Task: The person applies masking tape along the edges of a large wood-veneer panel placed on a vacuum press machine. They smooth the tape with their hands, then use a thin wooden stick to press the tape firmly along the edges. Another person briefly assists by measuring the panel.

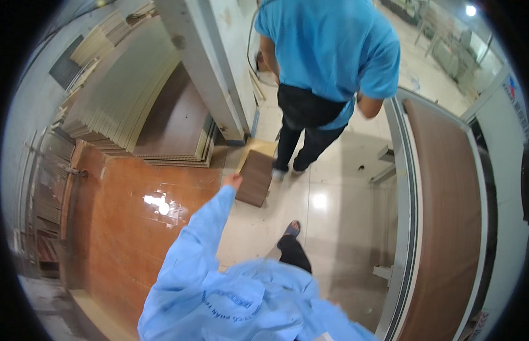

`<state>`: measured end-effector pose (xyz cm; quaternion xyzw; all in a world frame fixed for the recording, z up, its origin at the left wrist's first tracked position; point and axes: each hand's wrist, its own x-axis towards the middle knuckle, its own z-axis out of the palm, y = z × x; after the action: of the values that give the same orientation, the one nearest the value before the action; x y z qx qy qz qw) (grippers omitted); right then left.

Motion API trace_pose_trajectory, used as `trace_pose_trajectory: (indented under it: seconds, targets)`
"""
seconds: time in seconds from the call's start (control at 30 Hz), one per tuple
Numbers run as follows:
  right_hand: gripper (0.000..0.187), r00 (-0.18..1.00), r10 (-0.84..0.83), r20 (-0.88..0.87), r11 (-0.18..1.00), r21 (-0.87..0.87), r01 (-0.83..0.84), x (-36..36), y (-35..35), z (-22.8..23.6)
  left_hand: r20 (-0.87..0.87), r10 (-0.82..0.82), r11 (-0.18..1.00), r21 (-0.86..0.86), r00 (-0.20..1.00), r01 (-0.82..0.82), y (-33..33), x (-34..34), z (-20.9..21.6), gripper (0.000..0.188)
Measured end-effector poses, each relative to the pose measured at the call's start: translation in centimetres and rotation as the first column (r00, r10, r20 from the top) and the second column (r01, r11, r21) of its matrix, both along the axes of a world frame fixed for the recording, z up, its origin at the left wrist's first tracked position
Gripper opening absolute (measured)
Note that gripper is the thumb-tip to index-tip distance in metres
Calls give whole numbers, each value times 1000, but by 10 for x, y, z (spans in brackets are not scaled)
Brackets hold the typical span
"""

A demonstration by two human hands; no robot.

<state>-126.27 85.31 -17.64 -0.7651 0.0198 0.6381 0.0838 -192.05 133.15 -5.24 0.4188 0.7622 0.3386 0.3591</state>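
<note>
My left hand [234, 181] reaches forward in a light blue sleeve, its fingers closed on the edge of a small brown rectangular board [256, 181]. A pale yellowish panel [263, 146] shows just beyond the brown board; whether the two touch I cannot tell. My right hand is not in view; only part of its sleeve shows low in the picture.
A person [327, 57] in a blue shirt stands ahead, back turned. Stacked panels [168, 119] rise at the left beside a post [205, 62] and a shiny orange-brown surface [128, 221]. On the right runs a conveyor [449, 210] with a brown top.
</note>
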Motion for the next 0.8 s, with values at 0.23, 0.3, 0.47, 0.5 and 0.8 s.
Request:
trace_pose_trajectory:
  seconds: [0.23, 0.3, 0.47, 0.5, 0.8]
  targets:
    - [35, 991, 28, 130, 713, 692, -111, -24, 434, 83, -254, 61, 975, 222, 965, -3, 263, -4, 50, 35]
    - [34, 994, 30, 109, 629, 771, -104, -34, 517, 124, -169, 73, 988, 148, 983, -48, 346, -10, 74, 36]
    - [33, 971, 70, 230, 617, 755, -223, -51, 619, 131, 279, 252, 956, 79, 927, -283, 544, -29, 67, 35]
    - [28, 978, 37, 208, 667, 723, -179, -52, 625, 115, 316, 300, 940, 61, 900, -335, 591, -35, 53, 36]
    - [36, 985, -157, 66, 985, -61, 161, -96, 535, 60, 118, 588, 807, -17, 800, -590, 959, -127, -107, 102]
